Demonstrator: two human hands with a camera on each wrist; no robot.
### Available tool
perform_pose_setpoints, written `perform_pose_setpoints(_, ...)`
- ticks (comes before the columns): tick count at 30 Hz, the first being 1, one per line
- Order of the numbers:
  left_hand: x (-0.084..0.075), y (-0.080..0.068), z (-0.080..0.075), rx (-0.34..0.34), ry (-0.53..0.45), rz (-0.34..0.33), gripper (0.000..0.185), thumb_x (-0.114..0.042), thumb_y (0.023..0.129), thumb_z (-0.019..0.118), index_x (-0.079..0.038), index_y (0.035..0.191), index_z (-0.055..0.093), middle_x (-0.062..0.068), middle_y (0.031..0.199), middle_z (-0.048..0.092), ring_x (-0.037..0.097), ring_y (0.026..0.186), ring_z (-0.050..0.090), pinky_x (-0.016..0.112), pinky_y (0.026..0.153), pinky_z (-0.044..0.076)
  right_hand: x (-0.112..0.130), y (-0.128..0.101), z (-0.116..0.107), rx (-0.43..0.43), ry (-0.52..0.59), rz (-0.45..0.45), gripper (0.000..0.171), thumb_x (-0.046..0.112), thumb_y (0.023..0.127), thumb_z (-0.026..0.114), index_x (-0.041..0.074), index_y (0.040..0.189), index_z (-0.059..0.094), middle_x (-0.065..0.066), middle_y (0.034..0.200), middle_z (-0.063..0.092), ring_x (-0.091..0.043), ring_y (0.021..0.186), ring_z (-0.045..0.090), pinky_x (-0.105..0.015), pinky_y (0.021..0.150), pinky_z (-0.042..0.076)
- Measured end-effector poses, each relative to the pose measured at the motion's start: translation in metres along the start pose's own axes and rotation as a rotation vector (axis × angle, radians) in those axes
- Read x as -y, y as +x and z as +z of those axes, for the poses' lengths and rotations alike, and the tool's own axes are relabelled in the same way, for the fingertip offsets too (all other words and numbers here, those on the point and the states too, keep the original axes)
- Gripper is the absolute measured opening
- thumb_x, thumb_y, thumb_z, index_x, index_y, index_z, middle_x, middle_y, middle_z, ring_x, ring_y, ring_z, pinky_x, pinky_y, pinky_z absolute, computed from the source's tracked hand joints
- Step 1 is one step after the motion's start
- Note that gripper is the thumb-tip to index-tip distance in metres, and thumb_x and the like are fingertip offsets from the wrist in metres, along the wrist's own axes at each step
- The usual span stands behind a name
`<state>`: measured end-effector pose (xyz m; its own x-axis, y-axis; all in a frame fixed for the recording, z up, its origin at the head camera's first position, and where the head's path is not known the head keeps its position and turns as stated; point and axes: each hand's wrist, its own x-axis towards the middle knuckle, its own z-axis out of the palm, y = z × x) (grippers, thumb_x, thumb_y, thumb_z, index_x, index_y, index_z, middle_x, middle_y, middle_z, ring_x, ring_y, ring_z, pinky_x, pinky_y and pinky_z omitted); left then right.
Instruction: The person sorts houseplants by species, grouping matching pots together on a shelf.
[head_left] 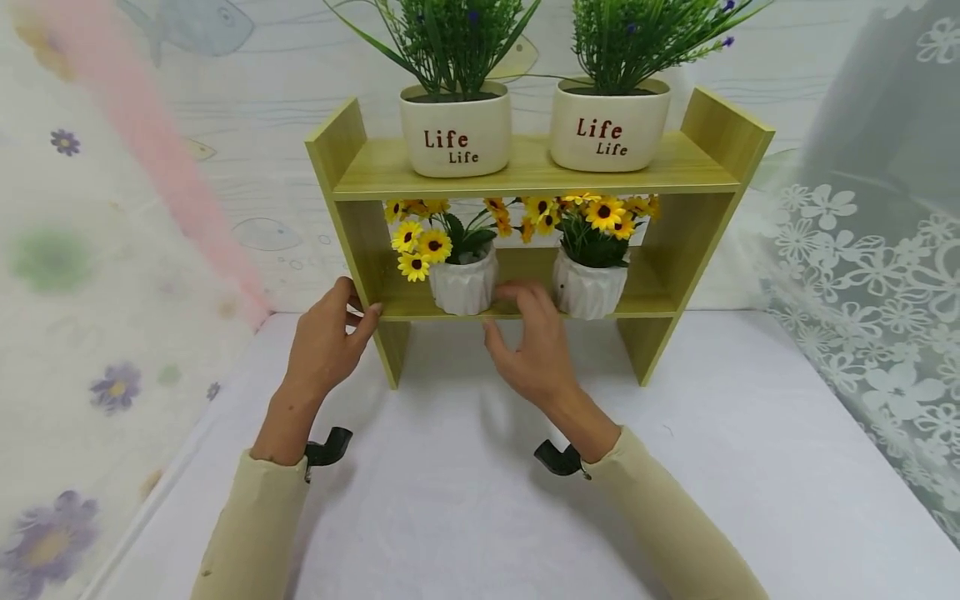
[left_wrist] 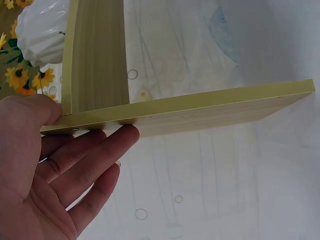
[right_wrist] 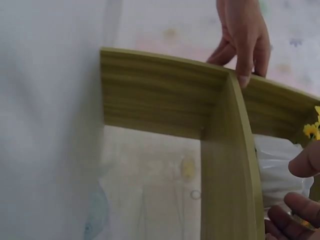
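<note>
A light wooden two-tier shelf [head_left: 528, 167] stands on the white table [head_left: 712, 467]. Its lower board carries two white ribbed pots of yellow sunflowers, one on the left [head_left: 463, 285] and one on the right [head_left: 592, 290]. My left hand [head_left: 326, 342] holds the shelf's left side panel, thumb on the front edge and fingers flat on the outer face [left_wrist: 90, 155]. My right hand [head_left: 528, 346] hovers with relaxed fingers in front of the lower board, between the two pots. In the right wrist view its fingertips [right_wrist: 300, 205] sit close to the left pot [right_wrist: 275, 167]; I cannot tell whether they touch.
Two cream pots marked "Life" [head_left: 456, 133] [head_left: 609, 125] with green plants stand on the top board. A flowered fabric [head_left: 75, 292] hangs at the left, a white lace curtain [head_left: 862, 250] at the right, and a patterned wall lies behind.
</note>
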<state>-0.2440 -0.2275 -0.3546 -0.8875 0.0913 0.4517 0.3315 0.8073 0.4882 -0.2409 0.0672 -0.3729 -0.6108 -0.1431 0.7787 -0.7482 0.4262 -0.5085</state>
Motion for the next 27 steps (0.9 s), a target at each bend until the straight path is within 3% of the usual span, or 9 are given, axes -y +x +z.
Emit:
perform_pose_setpoints(4, -0.001, 0.001, -0.001, 0.001, 0.006, -0.003, 0.036, -0.03, 0.109, 0.06, -0.002, 0.131, 0.053, 0.016, 0.118, 0.067, 0.036, 0.103, 0.074, 0.053, 0.082, 0.063, 0.0, -0.008, -0.002, -0.004, 0.01, -0.055, 0.03, 0.0, 0.089, 0.073, -0.003, 0.119, 0.067, -0.015, 0.127, 0.065, -0.031, 0.122, 0.059, -0.047, 0.104, 0.049)
perform_pose_setpoints(12, -0.004, 0.0, 0.003, 0.028, 0.02, -0.013, 0.037, -0.032, 0.11, 0.058, -0.001, 0.131, 0.052, 0.016, 0.119, 0.067, 0.036, 0.104, 0.073, 0.053, 0.083, 0.063, 0.0, -0.032, -0.025, 0.092, -0.021, -0.118, 0.035, -0.002, 0.09, 0.072, 0.0, 0.124, 0.067, -0.016, 0.129, 0.06, -0.032, 0.124, 0.056, -0.044, 0.104, 0.047)
perform_pose_setpoints(19, -0.006, 0.0, 0.005, 0.033, 0.042, 0.001, 0.036, -0.035, 0.111, 0.056, -0.002, 0.127, 0.054, 0.014, 0.115, 0.068, 0.035, 0.102, 0.072, 0.051, 0.082, 0.062, -0.003, -0.047, -0.055, 0.127, -0.052, -0.097, 0.036, 0.002, 0.092, 0.07, 0.001, 0.128, 0.067, -0.012, 0.133, 0.062, -0.028, 0.125, 0.059, -0.041, 0.105, 0.048)
perform_pose_setpoints(23, -0.004, -0.006, 0.005, 0.042, 0.049, -0.017, 0.036, -0.036, 0.111, 0.055, -0.003, 0.126, 0.057, 0.014, 0.117, 0.069, 0.035, 0.104, 0.071, 0.051, 0.085, 0.061, -0.015, -0.059, -0.071, 0.144, -0.105, -0.062, 0.033, 0.0, 0.09, 0.071, 0.004, 0.123, 0.068, -0.008, 0.125, 0.068, -0.023, 0.115, 0.064, -0.036, 0.094, 0.053)
perform_pose_setpoints(27, 0.002, -0.013, 0.002, 0.051, 0.065, -0.015, 0.032, -0.033, 0.11, 0.057, -0.004, 0.124, 0.061, 0.013, 0.117, 0.07, 0.033, 0.104, 0.07, 0.053, 0.088, 0.059, -0.031, -0.07, -0.095, 0.109, -0.172, -0.041, 0.023, -0.006, 0.088, 0.069, 0.004, 0.109, 0.07, -0.006, 0.108, 0.072, -0.019, 0.096, 0.067, -0.029, 0.078, 0.053)
